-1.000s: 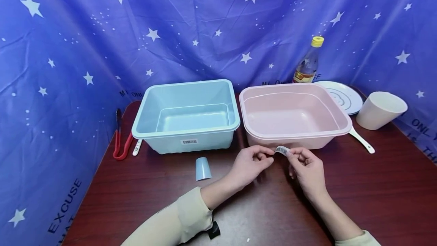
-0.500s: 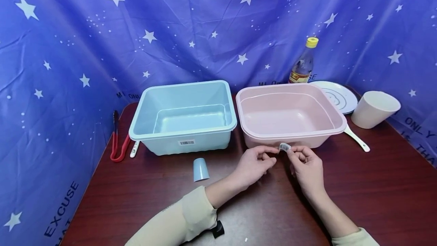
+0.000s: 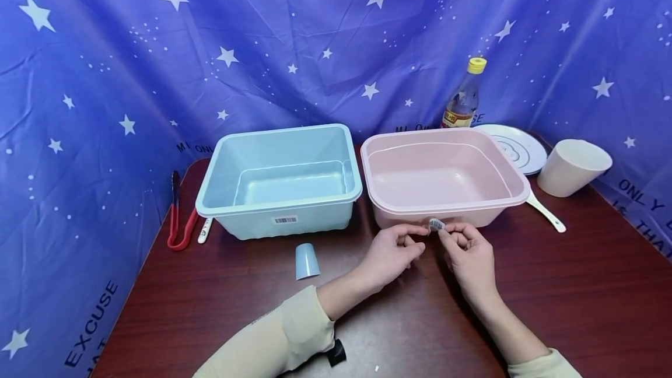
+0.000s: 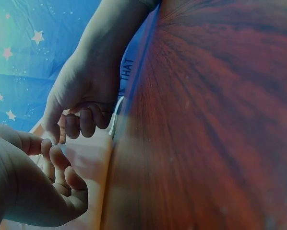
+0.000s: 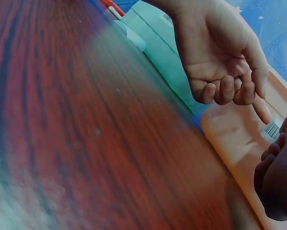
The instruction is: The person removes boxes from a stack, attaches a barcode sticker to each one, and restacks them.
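Note:
A small white barcode label [image 3: 436, 224] sits between my two hands, right at the front wall of the pink tub [image 3: 446, 207]. My left hand [image 3: 420, 233] pinches the label's left end with thumb and forefinger, its other fingers curled. My right hand [image 3: 446, 234] pinches the right end. In the right wrist view the label [image 5: 271, 129] lies against the pink tub [image 5: 234, 139], with the left hand [image 5: 258, 103] just above it. The left wrist view shows both hands [image 4: 62, 143] close together at the tub, with the label hidden.
A light blue tub [image 3: 278, 207] stands left of the pink one, with a small blue cup [image 3: 306, 261] in front of it. Red tongs [image 3: 175, 223] and a white utensil [image 3: 205, 230] lie far left. At the back right are a bottle [image 3: 464, 98], a plate [image 3: 520, 147], a cream cup [image 3: 572, 168] and a white spoon [image 3: 546, 214].
Both hands have carried the label a little forward, from just in front of the pink tub to its front wall. The hands have drawn closer together.

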A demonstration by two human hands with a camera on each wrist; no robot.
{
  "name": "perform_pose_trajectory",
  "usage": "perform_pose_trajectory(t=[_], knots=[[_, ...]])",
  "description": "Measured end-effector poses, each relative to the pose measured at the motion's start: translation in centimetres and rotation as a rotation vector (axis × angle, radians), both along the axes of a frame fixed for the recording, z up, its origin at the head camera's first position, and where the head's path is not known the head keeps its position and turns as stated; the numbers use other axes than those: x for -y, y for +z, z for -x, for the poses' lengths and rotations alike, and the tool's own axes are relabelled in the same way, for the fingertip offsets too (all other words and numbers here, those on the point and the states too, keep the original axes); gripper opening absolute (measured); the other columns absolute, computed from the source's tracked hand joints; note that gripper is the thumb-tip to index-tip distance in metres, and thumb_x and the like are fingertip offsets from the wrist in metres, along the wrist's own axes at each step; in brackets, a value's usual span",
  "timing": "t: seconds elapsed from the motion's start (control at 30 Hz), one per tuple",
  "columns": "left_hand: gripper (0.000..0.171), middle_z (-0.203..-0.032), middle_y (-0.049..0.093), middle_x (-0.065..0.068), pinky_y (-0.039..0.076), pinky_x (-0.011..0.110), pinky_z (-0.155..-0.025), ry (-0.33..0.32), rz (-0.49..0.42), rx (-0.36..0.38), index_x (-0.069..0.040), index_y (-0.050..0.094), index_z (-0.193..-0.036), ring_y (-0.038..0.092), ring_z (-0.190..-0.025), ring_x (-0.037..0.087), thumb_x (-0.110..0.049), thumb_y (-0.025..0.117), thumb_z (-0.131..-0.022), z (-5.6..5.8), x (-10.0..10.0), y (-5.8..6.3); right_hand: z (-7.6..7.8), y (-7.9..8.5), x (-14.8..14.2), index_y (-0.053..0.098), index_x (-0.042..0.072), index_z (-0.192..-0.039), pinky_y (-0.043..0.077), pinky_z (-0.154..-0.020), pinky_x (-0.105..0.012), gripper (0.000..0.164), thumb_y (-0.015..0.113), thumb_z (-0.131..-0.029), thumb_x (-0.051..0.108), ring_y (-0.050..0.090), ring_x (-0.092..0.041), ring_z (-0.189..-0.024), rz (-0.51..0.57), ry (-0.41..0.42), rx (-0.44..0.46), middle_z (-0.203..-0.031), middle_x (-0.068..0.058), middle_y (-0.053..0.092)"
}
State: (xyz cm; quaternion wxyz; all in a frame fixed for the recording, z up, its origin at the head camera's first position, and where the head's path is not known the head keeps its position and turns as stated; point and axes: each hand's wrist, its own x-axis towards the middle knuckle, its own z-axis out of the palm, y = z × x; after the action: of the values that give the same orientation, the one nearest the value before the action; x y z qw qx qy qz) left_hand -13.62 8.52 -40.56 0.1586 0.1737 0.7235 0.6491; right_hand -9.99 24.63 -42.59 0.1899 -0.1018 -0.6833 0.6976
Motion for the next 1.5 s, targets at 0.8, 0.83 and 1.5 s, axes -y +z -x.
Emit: perform_pose_trajectory(t=[0.8, 0.83, 1.5], knots=[[0.032, -0.066, 0.057, 0.004, 0.04, 0.03, -0.038, -0.002, 0.011, 0.047, -0.008, 0.071, -0.124, 0.048, -0.052, 0.009, -0.003, 0.065, -0.093, 0.25, 0.13, 0.1, 0.08, 0.1, -0.15, 0.061, -0.009, -0.111, 0.023, -0.035, -0.025, 0.018, 0.062, -0.099, 0.004, 0.032, -0.002, -0.037, -0.097, 0.007, 0.04, -0.05, 0.007, 0.041], [0.032, -0.066, 0.057, 0.004, 0.041, 0.03, -0.038, -0.003, 0.014, 0.047, -0.008, 0.071, -0.124, 0.048, -0.052, 0.009, -0.004, 0.065, -0.093, 0.27, 0.13, 0.1, 0.08, 0.13, -0.15, 0.061, -0.009, -0.112, 0.023, -0.035, -0.025, 0.018, 0.062, -0.099, 0.003, 0.032, -0.002, -0.037, -0.102, 0.003, 0.041, -0.05, 0.007, 0.041], [0.035, -0.065, 0.055, -0.01, 0.042, 0.02, -0.056, 0.063, 0.087, -0.064, -0.003, 0.068, -0.125, 0.049, -0.053, 0.003, -0.002, 0.064, -0.089, 0.04, 0.68, 0.3, 0.02, 0.34, -0.35, 0.061, -0.008, -0.112, 0.028, -0.037, -0.024, 0.017, 0.061, -0.099, 0.003, 0.035, -0.004, -0.039, -0.142, 0.013, 0.062, -0.05, 0.005, 0.043]])
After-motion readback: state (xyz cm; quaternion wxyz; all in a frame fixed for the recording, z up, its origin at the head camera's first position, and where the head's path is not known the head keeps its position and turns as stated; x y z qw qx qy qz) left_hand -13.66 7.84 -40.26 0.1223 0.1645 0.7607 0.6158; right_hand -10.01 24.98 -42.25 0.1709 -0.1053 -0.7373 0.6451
